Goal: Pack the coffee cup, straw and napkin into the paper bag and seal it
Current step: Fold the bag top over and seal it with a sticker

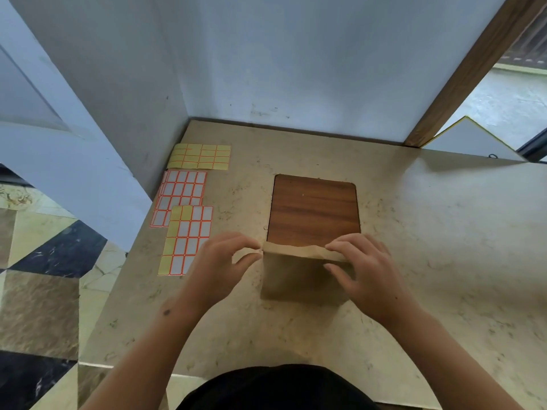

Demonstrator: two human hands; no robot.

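Now, step: fold the bag top over and crease it, sealing not yet done.
Paper bag [299, 276]: stands upright on the desk [444, 247] at centre, just at 6 o'clock of the wooden board [313, 213]; top edge is rolled or folded and looks crumpled.
Cup, straw, napkin: none visible, likely inside the bag already, cannot confirm.
Left hand [225, 261]: at 9 o'clock of the bag, grip clamped on the top left corner, thumb and fingers pinching the fold.
Right hand [364, 264]: at 3 o'clock of the bag, grip clamped on the folded top edge, fingers over it and thumb on the near face.
Sticker sheets [185, 220]: three label sheets at 9 to 10 o'clock of the bag, near the desk's left edge, well apart from the hands.
How to do it well: keep both corners level, press the fold flat along the whole edge, don't crush the bag body, hold the fold with one hand and reach for a sticker with the other.
Risk: fold springs open if released early; bag may tip.
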